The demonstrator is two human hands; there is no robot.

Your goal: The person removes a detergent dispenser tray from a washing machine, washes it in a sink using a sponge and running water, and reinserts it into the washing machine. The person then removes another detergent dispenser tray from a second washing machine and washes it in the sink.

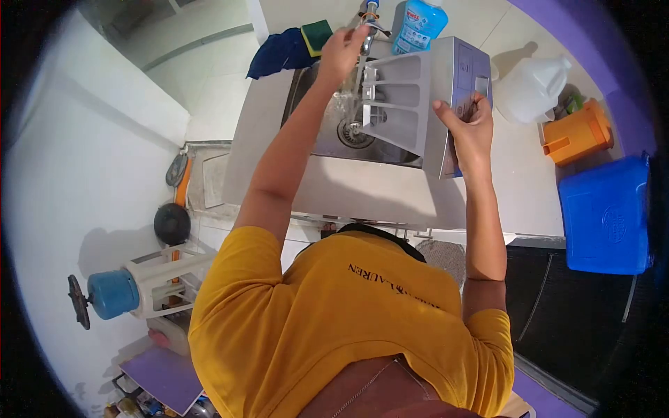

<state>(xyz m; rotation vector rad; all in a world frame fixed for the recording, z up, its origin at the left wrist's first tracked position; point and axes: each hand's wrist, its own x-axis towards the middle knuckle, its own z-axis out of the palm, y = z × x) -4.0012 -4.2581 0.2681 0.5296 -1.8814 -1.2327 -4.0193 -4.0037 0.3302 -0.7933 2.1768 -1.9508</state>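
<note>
A grey drawer-like tray [397, 101] with several compartments and a silver-grey front panel [468, 76] is held over the metal sink [306, 90]. My right hand [470, 125] grips the panel, thumb on its near side and fingers over its outer face. Up at the faucet [368, 42], my left hand [341, 52] has its fingers bent close to the handle; whether they touch it is unclear. Water seems to run down beside the tray toward the drain [355, 134].
Behind the sink are a dark blue cloth [282, 53], a green-yellow sponge [316, 37] and a blue bottle [420, 26]. On the right stand a translucent jug [531, 89], an orange container [578, 132] and a blue plastic box [605, 216].
</note>
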